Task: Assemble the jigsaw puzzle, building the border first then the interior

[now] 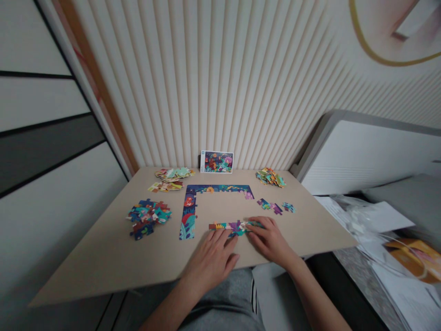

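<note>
A joined strip of colourful puzzle pieces lies on the table in front of me. My left hand rests on the table with its fingertips along the strip's lower left edge, its thumb held apart. Over the strip's right end, my right hand has its thumb and fingers closed on the pieces, partly hiding them. Behind the strip is the assembled puzzle border, with its left side and top joined and a short stub at the top right. Its lower left end is apart from the strip.
A mixed heap of puzzle pieces lies at left. Turned-over piles stand at the back left, with another pile at the back right. Some loose pieces lie right of the border. A picture card leans against the ribbed wall.
</note>
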`<state>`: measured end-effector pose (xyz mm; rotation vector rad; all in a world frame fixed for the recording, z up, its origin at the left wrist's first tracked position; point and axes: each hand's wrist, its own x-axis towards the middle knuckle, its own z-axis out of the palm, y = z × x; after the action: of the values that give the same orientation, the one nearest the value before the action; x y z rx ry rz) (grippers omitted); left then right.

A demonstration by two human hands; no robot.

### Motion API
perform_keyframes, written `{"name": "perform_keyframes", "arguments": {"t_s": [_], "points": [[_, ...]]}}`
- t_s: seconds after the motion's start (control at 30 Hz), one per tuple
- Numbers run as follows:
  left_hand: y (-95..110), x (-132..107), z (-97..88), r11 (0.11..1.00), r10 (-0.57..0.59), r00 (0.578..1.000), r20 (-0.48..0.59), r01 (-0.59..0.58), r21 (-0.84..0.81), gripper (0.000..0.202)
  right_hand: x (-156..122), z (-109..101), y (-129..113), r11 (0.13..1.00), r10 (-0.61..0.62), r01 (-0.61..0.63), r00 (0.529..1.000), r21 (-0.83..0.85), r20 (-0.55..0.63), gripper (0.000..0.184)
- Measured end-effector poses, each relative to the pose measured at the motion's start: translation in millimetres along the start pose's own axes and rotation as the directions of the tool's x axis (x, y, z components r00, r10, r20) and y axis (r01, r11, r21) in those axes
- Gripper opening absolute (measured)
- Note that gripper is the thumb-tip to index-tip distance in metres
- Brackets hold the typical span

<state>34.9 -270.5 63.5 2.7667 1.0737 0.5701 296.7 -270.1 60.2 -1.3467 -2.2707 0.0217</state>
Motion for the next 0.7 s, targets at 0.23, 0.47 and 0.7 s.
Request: {"name": "perform_keyframes", "arguments": {"t_s": [0.23, 0.47, 0.7], "points": [[-2, 1, 2.5, 0.998, 0.06, 0.998, 0.004, -0.06, -0.008, 0.042, -39, -8, 3, 0.979, 0.147, -0.149, 0.989, -0.138, -0.029, 0.031], [-3, -1, 2.7, 0.996, 0.084, 0.996, 0.01, -0.083, -0.012, 0.042, -40, -12, 41, 0.948, 0.259, -0.268, 0.963, -0.17, -0.071, 0.032], [2, -2, 0.7, 0.992, 0.125, 0.992, 0.017, -0.125, -0.009, 0.021, -23, -13, 105, 0.842, 0.426, -0.452, 0.892, -0.293, -0.151, 0.039]]}}
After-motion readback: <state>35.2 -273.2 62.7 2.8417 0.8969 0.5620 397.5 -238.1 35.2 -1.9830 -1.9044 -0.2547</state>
